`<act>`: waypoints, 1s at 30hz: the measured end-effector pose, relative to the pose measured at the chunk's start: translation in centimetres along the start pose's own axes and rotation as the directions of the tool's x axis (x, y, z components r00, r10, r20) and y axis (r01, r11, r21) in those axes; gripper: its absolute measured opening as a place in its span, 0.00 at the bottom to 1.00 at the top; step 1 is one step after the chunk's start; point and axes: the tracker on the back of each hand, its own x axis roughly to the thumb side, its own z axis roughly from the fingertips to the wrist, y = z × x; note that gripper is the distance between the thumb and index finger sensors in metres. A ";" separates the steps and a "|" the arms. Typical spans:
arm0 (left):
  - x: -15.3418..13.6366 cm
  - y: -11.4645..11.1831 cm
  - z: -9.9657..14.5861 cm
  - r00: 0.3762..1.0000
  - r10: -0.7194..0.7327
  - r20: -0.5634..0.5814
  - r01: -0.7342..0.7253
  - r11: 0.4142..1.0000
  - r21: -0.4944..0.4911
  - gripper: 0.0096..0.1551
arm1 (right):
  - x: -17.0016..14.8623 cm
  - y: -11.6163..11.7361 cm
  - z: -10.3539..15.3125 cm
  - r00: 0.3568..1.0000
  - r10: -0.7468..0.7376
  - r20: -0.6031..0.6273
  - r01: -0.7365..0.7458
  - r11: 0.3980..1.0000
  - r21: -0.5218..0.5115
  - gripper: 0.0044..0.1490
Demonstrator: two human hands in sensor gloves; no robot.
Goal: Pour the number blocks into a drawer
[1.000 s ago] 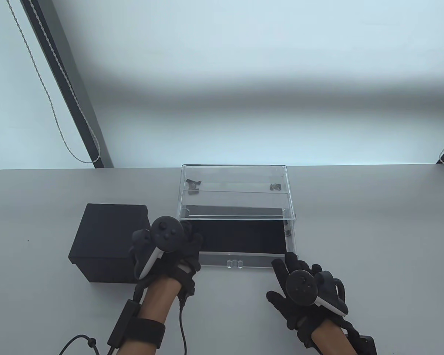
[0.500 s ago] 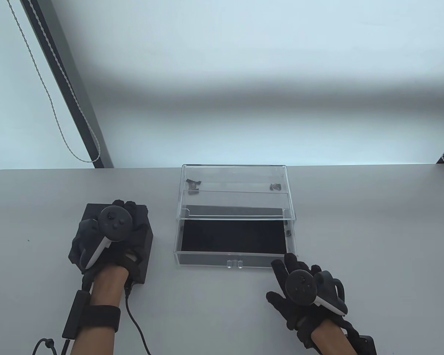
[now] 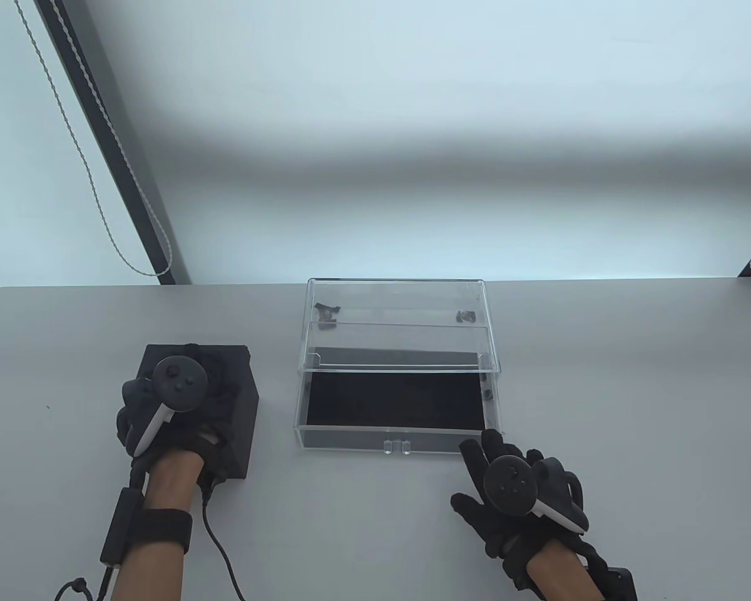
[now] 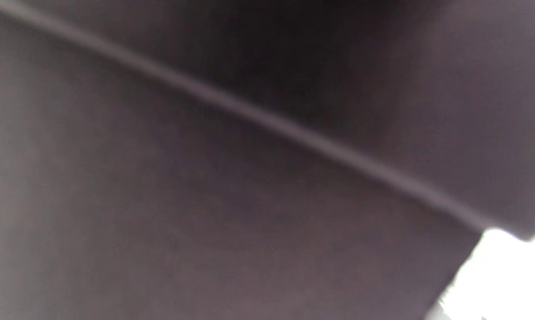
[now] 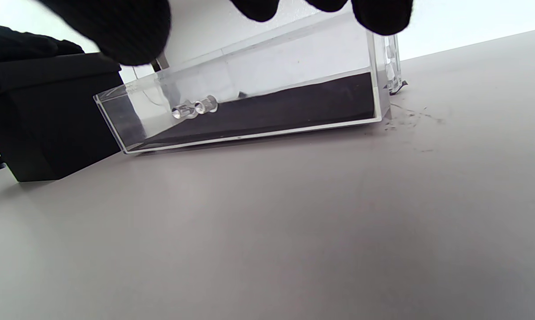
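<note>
1. Table view: a clear acrylic drawer (image 3: 394,410) with a dark lined floor stands pulled out toward the near edge of its clear case (image 3: 397,313), mid-bench (image 3: 632,375). A black box (image 3: 241,400) sits well to the drawer's left. The left hand (image 3: 175,407) rests on top of the box, fingers curled over its lid; whether it actually grips the box I cannot tell. The right hand (image 3: 507,494) lies released on the bench, fingers spread, fingertips just beside the drawer's near right corner. No number blocks show; the box is closed.
2. Left wrist view: only a blurred dark surface with a lighter seam running across it, and a bright patch at the lower right.
3. Right wrist view: gloved fingertips (image 5: 116,26) hang at the top edge, apart from the drawer (image 5: 249,106). The drawer's two clear knobs (image 5: 195,108) face the camera; the black box (image 5: 49,115) stands to its left.
</note>
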 end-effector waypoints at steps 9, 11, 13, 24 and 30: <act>-0.2 -0.3 0.2 1.000 -0.022 0.017 0.021 1.000 0.023 0.44 | 0.0 -0.1 0.0 1.000 0.000 -0.004 0.000 1.000 0.004 0.54; -0.2 -0.4 0.4 0.999 -0.028 0.018 0.027 0.999 0.030 0.44 | 0.0 -0.1 0.1 1.000 -0.003 -0.005 0.003 1.000 0.001 0.54; -0.2 -0.4 0.6 0.999 -0.035 0.013 0.035 0.999 0.034 0.44 | -0.1 -0.2 0.0 1.000 -0.007 -0.005 0.007 1.000 -0.001 0.54; 0.3 -0.8 3.6 0.998 -0.053 0.034 0.051 0.997 0.056 0.44 | 0.0 -0.2 0.0 1.000 -0.008 -0.001 0.008 1.000 -0.008 0.54; 0.6 -1.2 5.7 0.997 -0.067 0.043 0.063 0.995 0.073 0.44 | 0.0 -0.2 0.0 1.000 -0.001 -0.006 0.001 1.000 -0.009 0.54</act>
